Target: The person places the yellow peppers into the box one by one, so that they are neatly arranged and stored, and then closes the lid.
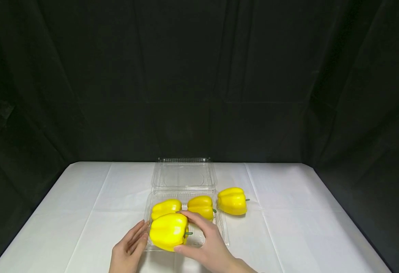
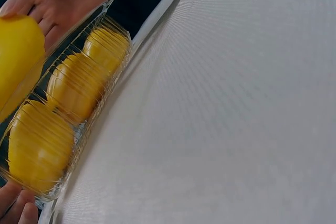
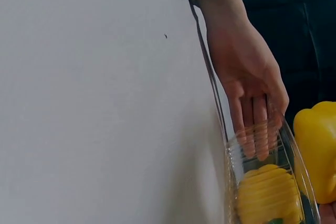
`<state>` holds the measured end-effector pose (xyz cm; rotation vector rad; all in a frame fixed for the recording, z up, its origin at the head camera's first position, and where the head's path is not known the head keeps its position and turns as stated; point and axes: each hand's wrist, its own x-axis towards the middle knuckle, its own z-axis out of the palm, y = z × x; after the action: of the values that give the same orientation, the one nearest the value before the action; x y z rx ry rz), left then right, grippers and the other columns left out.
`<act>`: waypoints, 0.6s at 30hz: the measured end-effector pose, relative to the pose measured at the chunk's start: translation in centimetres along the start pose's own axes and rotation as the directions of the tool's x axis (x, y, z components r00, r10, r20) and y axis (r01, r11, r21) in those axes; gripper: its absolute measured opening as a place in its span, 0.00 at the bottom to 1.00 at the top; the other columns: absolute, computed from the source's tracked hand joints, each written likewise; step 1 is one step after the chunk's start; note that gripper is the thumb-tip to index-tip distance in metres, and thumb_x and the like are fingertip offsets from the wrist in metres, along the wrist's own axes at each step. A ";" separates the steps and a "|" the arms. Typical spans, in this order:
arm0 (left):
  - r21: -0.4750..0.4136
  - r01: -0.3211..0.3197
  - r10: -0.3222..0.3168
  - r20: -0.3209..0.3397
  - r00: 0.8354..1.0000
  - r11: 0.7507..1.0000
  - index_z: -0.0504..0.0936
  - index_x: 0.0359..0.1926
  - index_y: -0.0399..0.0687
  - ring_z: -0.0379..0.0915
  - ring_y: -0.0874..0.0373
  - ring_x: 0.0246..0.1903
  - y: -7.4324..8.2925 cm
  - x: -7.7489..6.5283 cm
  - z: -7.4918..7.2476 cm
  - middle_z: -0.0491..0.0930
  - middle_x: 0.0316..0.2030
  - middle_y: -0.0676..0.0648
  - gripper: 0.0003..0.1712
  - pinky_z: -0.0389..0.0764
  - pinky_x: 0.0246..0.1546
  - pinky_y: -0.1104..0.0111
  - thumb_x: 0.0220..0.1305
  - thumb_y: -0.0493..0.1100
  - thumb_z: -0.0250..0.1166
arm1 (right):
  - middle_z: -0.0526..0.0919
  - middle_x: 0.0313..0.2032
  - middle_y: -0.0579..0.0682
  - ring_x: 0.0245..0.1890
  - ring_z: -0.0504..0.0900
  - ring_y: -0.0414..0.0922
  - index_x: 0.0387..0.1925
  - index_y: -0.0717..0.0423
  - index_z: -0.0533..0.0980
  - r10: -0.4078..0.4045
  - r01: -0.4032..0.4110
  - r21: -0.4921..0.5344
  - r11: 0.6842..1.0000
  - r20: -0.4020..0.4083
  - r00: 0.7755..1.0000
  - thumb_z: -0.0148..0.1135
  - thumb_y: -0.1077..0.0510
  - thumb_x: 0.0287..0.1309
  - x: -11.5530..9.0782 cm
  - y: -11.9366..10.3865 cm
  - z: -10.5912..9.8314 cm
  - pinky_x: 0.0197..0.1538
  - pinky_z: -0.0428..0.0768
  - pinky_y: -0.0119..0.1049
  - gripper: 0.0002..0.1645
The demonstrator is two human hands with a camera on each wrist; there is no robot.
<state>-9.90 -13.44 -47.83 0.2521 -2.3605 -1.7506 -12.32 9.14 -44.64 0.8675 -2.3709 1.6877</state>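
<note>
My right hand (image 1: 211, 240) grips a yellow bell pepper (image 1: 167, 231) between thumb and fingers, its green stem pointing right. The pepper is over the front left of a clear plastic clamshell container (image 1: 221, 227). At the back of that container lie two more bell peppers, one on the left (image 1: 166, 207) and one on the right (image 1: 199, 206). My left hand (image 1: 127, 248) touches the container's left side; in the right wrist view its fingers (image 3: 254, 124) look straight along the clear wall. The held pepper hides part of the container's front.
The container's clear lid (image 1: 183, 174) lies folded back behind it. Another yellow bell pepper (image 1: 232, 201) sits on the white tablecloth (image 1: 288, 212), just right of the container. Dark curtains (image 1: 185, 94) stand behind and at both sides.
</note>
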 end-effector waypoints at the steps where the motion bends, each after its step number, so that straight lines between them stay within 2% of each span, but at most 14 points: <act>1: -0.004 0.006 -0.006 0.002 1.000 1.000 0.74 0.65 0.36 0.80 0.49 0.56 0.0 0.0 0.0 0.81 0.57 0.39 0.23 0.84 0.52 0.75 0.70 0.37 0.62 | 0.78 0.63 0.39 0.62 0.78 0.43 0.67 0.39 0.70 0.016 -0.016 -0.003 1.000 0.005 1.000 0.78 0.50 0.50 0.1 0.0 0.1 0.68 0.76 0.48 0.42; 7: 0.000 0.034 -0.034 0.004 0.999 0.999 0.74 0.65 0.37 0.80 0.49 0.56 0.1 0.0 0.1 0.81 0.58 0.40 0.24 0.84 0.52 0.74 0.70 0.37 0.61 | 0.78 0.62 0.37 0.60 0.78 0.42 0.66 0.37 0.70 0.079 -0.079 0.007 0.997 0.032 0.996 0.77 0.48 0.50 0.4 -0.1 0.2 0.67 0.77 0.51 0.41; 14: 0.029 0.053 -0.053 0.004 0.999 0.998 0.73 0.65 0.37 0.80 0.48 0.57 0.3 0.0 0.0 0.81 0.58 0.40 0.24 0.84 0.52 0.74 0.70 0.37 0.60 | 0.80 0.61 0.45 0.60 0.79 0.44 0.67 0.46 0.70 0.114 -0.116 0.041 0.992 0.059 0.992 0.76 0.50 0.53 0.8 0.0 0.1 0.68 0.78 0.44 0.40; 18: 0.032 0.051 -0.051 -0.001 0.999 0.998 0.73 0.65 0.36 0.80 0.48 0.56 0.3 -0.1 0.0 0.81 0.58 0.40 0.24 0.84 0.52 0.74 0.70 0.37 0.60 | 0.79 0.62 0.47 0.61 0.78 0.45 0.67 0.48 0.69 0.155 -0.158 0.039 0.987 0.084 0.984 0.75 0.48 0.54 1.0 0.1 0.1 0.68 0.78 0.41 0.40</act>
<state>-9.84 -13.38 -47.57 0.3194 -2.4046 -1.7356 -13.21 8.74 -44.38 0.7894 -2.5238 1.8032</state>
